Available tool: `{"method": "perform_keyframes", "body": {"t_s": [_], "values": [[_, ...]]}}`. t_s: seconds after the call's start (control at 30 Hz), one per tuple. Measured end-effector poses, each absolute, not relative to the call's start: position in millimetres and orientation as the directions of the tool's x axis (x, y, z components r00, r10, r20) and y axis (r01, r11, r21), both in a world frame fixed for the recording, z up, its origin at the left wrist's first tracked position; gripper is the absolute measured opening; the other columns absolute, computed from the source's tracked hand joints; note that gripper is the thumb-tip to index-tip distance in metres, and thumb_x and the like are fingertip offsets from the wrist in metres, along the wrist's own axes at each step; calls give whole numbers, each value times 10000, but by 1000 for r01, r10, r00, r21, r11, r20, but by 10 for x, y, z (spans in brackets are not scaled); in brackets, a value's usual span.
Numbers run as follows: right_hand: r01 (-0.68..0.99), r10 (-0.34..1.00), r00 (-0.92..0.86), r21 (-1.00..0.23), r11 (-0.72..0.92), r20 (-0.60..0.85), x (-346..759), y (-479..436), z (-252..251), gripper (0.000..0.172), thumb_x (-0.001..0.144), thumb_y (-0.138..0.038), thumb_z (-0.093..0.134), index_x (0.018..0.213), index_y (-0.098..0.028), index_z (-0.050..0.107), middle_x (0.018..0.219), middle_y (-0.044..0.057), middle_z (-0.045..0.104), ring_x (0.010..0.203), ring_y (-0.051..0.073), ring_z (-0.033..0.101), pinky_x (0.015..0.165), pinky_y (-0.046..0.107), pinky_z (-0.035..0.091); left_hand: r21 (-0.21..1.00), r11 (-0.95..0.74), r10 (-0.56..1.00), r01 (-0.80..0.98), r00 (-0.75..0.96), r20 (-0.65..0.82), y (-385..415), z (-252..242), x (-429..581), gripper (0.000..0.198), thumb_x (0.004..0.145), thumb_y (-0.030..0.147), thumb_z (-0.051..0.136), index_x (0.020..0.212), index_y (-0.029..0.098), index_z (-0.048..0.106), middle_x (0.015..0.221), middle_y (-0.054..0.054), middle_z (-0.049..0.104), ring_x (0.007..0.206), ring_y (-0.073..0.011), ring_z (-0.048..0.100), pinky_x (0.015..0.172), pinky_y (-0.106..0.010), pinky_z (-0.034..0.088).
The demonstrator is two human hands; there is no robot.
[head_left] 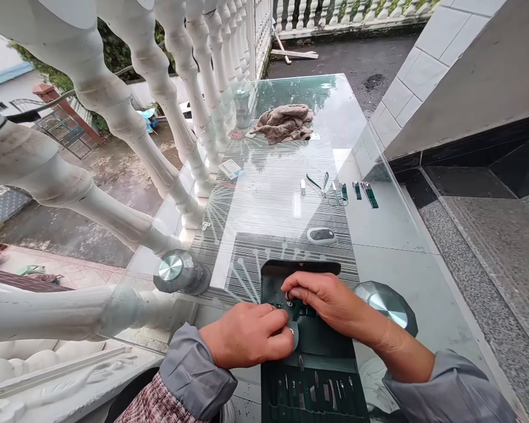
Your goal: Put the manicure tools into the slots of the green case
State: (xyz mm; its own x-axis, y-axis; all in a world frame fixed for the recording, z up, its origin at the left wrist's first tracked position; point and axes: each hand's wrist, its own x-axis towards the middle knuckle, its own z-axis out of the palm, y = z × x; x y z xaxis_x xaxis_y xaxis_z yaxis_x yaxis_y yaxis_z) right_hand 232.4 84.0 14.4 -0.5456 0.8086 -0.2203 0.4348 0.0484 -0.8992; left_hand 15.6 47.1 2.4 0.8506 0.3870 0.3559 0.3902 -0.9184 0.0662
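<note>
A dark green manicure case lies unfolded at the near end of the glass table. Slim metal grooming tools stand in a row in its lower slots. My left hand is closed over the case's left side, thumb and fingers pressed together beside a small flap. Over the upper part, my right hand pinches with bent fingers near a round metal snap. What each hand grips is hidden by the fingers.
Further up the glass table lie nippers, small scissors, green nail clippers, a grey-white oval device, a small printed card and a crumpled brown towel. White balusters line the left.
</note>
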Motion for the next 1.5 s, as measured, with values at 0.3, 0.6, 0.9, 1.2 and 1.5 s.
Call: {"method": "perform_keyframes", "body": {"t_s": [0.3,0.6,0.9,1.2,1.5], "values": [[492,877,-467,-857,151,-114,2380,757,162,308,998,-313,380,1164,-236,628,1156,35,695,1068,176,637,945,344,495,354,-772,631,528,707,319,467,66,180,319,1062,220,263,979,183,568,788,15,617,648,-95,554,542,-199,396],[530,853,-521,-776,342,20,2356,733,49,275,995,-194,377,1139,-220,610,1069,68,640,995,191,595,866,367,506,511,-586,801,629,353,484,506,27,212,123,989,152,474,900,185,551,795,-17,619,723,-133,564,652,-226,470],[664,847,-532,-630,403,-19,2269,647,33,207,906,-52,429,982,-190,562,1007,69,531,927,209,526,800,392,481,406,-468,883,785,402,242,514,-63,211,123,950,141,504,1028,193,584,957,-42,630,824,-192,576,694,-292,501],[624,815,-564,-713,318,-130,2350,663,96,174,934,-93,418,951,-222,533,967,30,560,893,168,551,790,339,461,412,-416,899,810,435,52,535,-42,218,100,959,162,518,992,189,610,970,-31,612,873,-190,568,747,-301,514],[658,855,-516,-666,353,-56,2311,635,60,256,952,-130,379,1021,-254,592,930,41,577,832,174,576,739,322,485,442,-401,898,802,439,18,531,-10,225,91,937,147,552,980,183,625,992,-41,595,900,-195,563,783,-321,529]]}}
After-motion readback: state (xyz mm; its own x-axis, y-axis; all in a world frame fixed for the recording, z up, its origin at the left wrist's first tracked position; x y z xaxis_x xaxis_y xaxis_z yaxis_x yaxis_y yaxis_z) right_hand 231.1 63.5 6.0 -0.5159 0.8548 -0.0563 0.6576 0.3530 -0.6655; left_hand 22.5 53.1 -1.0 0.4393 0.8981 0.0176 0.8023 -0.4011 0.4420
